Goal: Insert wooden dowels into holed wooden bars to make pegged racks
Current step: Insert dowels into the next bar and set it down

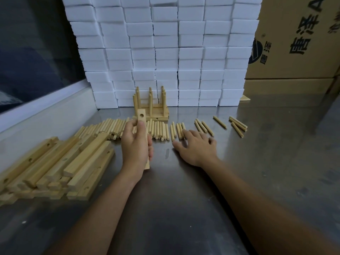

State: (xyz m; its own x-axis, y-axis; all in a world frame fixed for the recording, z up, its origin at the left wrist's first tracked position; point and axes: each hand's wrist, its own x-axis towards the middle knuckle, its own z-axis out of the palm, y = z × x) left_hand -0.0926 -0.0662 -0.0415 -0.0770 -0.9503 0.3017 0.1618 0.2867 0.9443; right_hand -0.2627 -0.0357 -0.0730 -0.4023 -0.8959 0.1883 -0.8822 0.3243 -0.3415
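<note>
My left hand grips a holed wooden bar upright above the steel table, one hole showing near its top end. My right hand lies flat with fingers spread, fingertips touching the loose dowels in the row. More dowels lie in a long row behind my left hand, and a few scattered dowels lie to the right. Finished pegged racks stand stacked at the back, pegs pointing up. A pile of holed bars lies at the left.
A wall of white foam blocks rises behind the racks. Cardboard boxes stand at the back right. A dark window with a white sill runs along the left. The steel table stretches toward me.
</note>
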